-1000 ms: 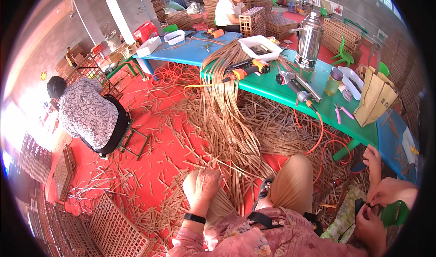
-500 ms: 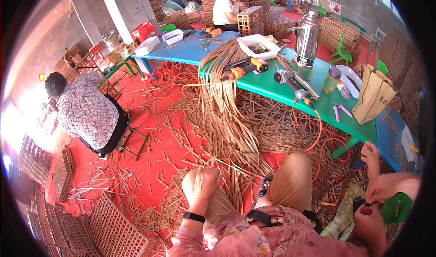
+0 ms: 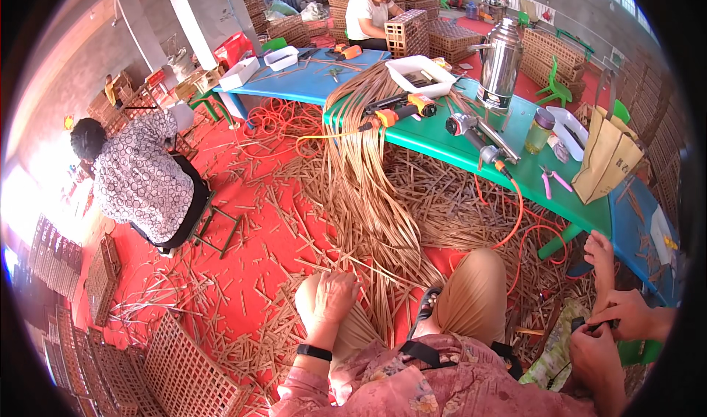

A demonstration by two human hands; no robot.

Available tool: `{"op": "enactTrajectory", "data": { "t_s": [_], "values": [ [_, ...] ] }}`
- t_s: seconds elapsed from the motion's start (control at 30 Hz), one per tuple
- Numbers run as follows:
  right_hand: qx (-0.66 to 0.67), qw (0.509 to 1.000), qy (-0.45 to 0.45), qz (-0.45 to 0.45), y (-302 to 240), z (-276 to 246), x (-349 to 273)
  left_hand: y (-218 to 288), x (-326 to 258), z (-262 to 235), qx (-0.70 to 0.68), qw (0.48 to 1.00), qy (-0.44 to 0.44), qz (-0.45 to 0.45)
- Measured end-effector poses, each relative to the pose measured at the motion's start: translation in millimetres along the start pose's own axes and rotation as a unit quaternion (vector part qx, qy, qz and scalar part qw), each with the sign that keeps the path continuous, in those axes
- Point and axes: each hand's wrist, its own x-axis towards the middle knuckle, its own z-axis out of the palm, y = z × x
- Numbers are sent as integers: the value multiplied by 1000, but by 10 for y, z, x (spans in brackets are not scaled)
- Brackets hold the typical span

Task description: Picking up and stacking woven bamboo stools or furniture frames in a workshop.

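Note:
My left hand [image 3: 336, 297] lies on my left knee with its fingers loosely stretched out and nothing in them. A black band [image 3: 314, 352] circles that wrist. At the lower right, my right hand [image 3: 599, 252] is raised beside the green table's near corner, its fingers apart and holding nothing. Two other hands [image 3: 626, 315] appear just below it, partly covering my forearm; they look like a co-worker's. Between their fingers is a small black thing [image 3: 595, 326], too small to name.
On the green table [image 3: 442, 133] are power tools [image 3: 479, 137], a steel thermos [image 3: 499, 67], a jar [image 3: 538, 131], pink pliers [image 3: 549, 181] and a paper bag [image 3: 605, 159]. Long brown strips [image 3: 361, 181] hang to the littered floor. A seated person [image 3: 143, 174] and woven panels [image 3: 184, 373] are at left.
The hands at the lower right have shifted around the small black thing, which now shows more fully. The seated person at left has moved an arm. My left hand stays put.

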Motion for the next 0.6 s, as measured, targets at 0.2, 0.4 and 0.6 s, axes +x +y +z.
{"op": "enactTrajectory", "data": {
  "t_s": [0.2, 0.4, 0.6],
  "values": [
    [33, 997, 62, 35, 222, 173, 157, -53, -76, -11, -1, 1000, 0, -12],
    [-715, 508, 50, -479, -1924, 736, 1251, 83, 60, -20, 3, 999, -31, -13],
    [-745, 391, 67, -536, -1993, 986, 1592, 7, -26, -26, 13, 999, -27, -30]
  ]
}}
